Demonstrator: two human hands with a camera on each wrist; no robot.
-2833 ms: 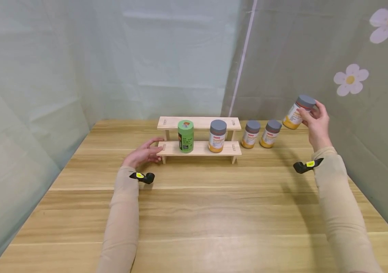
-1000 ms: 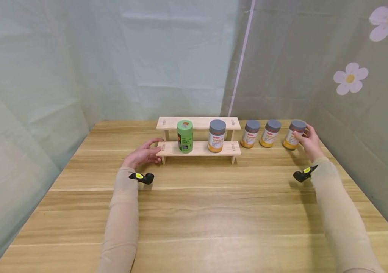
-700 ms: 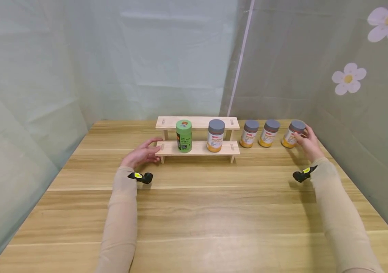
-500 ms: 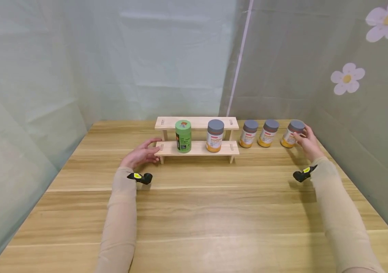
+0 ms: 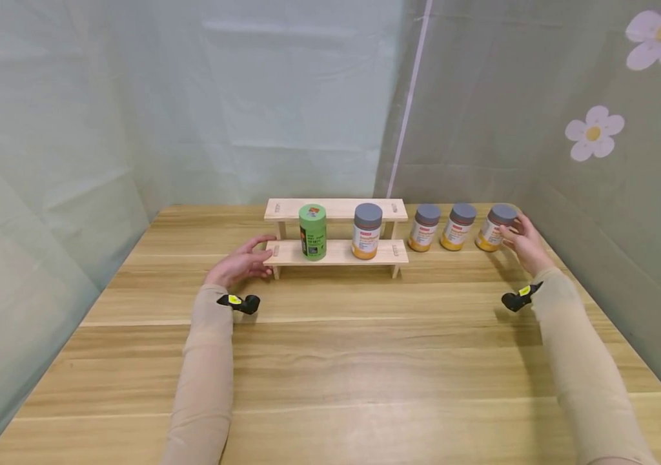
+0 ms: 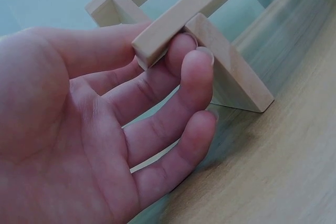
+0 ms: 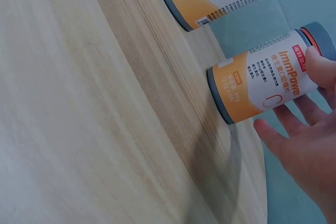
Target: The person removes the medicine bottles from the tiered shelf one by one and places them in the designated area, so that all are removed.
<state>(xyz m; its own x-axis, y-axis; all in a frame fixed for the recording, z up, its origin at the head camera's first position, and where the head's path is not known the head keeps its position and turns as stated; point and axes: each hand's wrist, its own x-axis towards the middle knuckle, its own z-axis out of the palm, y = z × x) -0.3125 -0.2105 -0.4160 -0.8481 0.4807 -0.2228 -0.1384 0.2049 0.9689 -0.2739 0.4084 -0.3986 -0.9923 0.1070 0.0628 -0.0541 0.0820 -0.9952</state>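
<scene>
A two-tier wooden display shelf [image 5: 336,253] stands mid-table. My left hand [image 5: 240,263] pinches the left end of its lower board; in the left wrist view the thumb lies on top and the fingers curl underneath. On that board stand a green jar [image 5: 313,232] and a grey-lidded supplement jar [image 5: 365,232]. At the right, my right hand [image 5: 527,247] holds another such supplement jar [image 5: 493,229], upright on the table. In the right wrist view its thumb [image 7: 321,69] lies against the label near the lid, and the fingers pass behind the jar.
Two matching supplement jars, one beside the shelf [image 5: 424,229] and another to its right [image 5: 457,228], stand in a row on the wooden table [image 5: 365,361]. Pale cloth curtains [image 5: 295,97] enclose the back and sides.
My right hand has lowered the supplement jar from the air to the table at the end of the row. Lately it has shifted slightly left. The left hand keeps its place.
</scene>
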